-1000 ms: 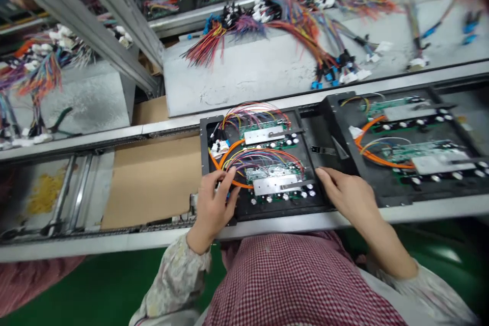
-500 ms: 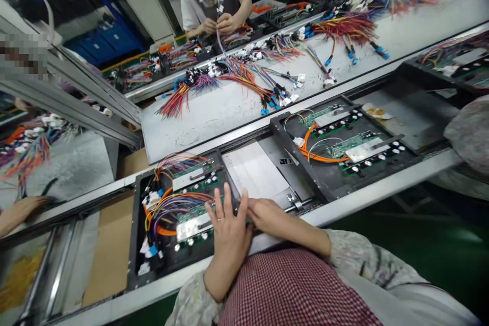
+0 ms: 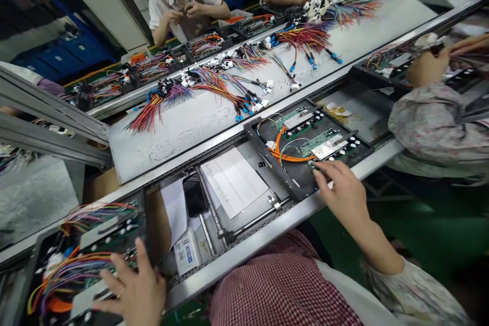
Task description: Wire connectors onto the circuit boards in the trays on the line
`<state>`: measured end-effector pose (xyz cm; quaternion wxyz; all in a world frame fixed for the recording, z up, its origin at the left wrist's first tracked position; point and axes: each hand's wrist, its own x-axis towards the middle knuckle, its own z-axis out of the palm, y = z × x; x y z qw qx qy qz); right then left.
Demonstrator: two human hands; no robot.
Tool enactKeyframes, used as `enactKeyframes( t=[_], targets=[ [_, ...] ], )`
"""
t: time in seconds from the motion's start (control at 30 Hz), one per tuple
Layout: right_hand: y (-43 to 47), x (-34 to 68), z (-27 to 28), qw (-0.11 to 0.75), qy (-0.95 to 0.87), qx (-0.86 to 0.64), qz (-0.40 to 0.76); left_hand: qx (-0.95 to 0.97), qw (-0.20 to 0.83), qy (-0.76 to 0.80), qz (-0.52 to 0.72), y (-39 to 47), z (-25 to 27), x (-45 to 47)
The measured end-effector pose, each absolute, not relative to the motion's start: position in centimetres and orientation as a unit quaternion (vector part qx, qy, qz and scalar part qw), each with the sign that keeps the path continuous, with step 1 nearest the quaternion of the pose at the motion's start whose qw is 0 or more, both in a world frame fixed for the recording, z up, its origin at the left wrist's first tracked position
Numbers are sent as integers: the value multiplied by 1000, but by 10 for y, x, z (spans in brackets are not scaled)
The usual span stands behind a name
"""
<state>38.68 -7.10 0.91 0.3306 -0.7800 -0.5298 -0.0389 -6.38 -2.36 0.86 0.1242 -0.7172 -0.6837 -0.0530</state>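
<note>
My left hand (image 3: 139,285), fingers spread, lies over the right side of a black tray (image 3: 142,214). In that tray sit circuit boards with bundles of coloured wires (image 3: 63,285). My right hand (image 3: 346,196) reaches to a second black tray (image 3: 301,183), with its fingertips at the lower corner of a green circuit board (image 3: 311,148). Its thumb and forefinger are a little apart, and nothing shows held between them. Thick orange cables (image 3: 284,155) curve beside the boards in this tray.
Between the trays, the conveyor holds a printed sheet (image 3: 235,181), a phone (image 3: 194,196) and a small white box (image 3: 187,253). Wire harnesses (image 3: 214,84) lie along the shelf behind. A co-worker's sleeve (image 3: 431,117) is at the right; other people work across the line.
My hands, close together at the left tray before, are now far apart. My right hand has moved to the right tray. The left tray has shifted left, uncovering the phone and box.
</note>
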Motion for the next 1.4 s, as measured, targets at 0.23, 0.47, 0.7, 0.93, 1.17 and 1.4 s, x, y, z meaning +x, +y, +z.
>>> enactKeyframes(
  t=[0.23, 0.47, 0.7, 0.93, 1.17, 1.4],
  targets=[
    [-82, 398, -12, 257, -506, -824, 6, -730, 88, -673, -82, -9, 12, -36],
    [-73, 380, -11, 295, -551, -778, 70, -805, -45, -575, -137, -10, 5, 47],
    [-60, 320, -1, 252, -682, -664, 174, -866, -119, -430, -228, 4, 9, 82],
    [-62, 294, 20, 313, -716, -577, 238, -892, -142, -376, -208, 0, 25, 96],
    [-55, 325, 16, 368, -656, -630, 194, -899, -123, -396, -142, -13, 22, 89],
    [-49, 333, 15, 405, -630, -646, 148, -915, -55, -357, -180, -2, 6, 91]
  ],
)
